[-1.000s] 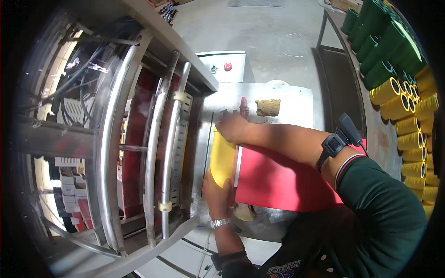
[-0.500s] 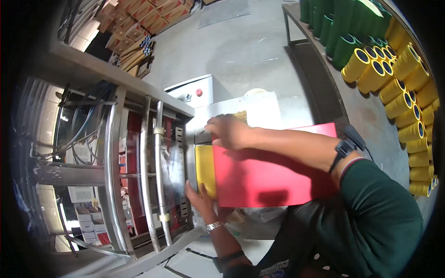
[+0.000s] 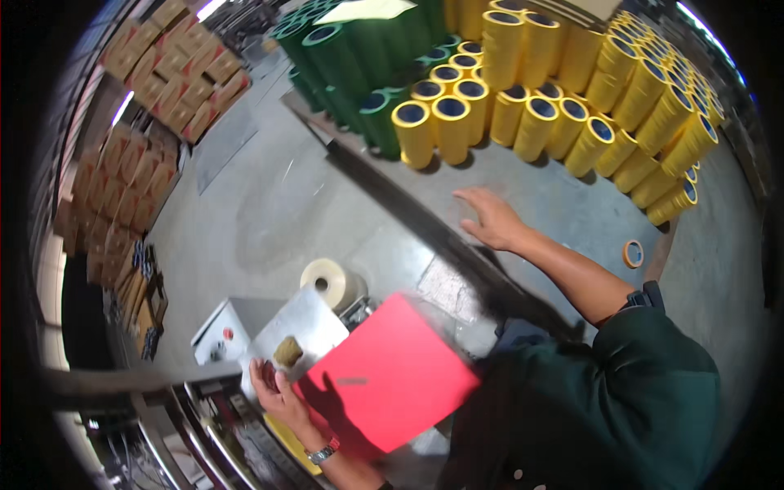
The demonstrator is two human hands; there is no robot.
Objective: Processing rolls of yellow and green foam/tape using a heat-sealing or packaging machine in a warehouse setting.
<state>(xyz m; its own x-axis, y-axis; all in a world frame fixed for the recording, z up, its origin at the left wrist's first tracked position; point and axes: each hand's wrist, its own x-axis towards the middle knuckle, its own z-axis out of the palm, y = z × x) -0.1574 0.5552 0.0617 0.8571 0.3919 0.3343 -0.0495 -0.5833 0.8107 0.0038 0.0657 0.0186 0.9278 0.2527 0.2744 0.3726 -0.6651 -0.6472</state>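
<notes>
My right hand [image 3: 490, 219] is stretched out over the floor at the right, fingers extended and thumb apart, with nothing in it. Closest to it are several yellow rolls [image 3: 452, 131] with dark blue hollow cores, standing upright. My left hand [image 3: 276, 394] is raised with its fingers apart at the left corner of a flat red surface [image 3: 400, 367]; whether it touches that surface I cannot tell. Just past its fingertips, a brownish-yellow lump [image 3: 287, 351] sits on a pale metal plate [image 3: 314, 322]. A strip of yellow [image 3: 292, 445] shows below my left wrist.
A dark metal bench edge [image 3: 400, 208] runs diagonally between me and the rolls. Green rolls [image 3: 351, 73] stand at the far side. Nearby are a clear film roll [image 3: 333, 283] and a white box with a red button [image 3: 228, 333]. An orange tape roll [image 3: 633, 254] lies at right.
The view has swung to the right. My right hand has moved from above the red surface out toward the yellow rolls. My left hand has moved from the yellow strip to near the brownish lump.
</notes>
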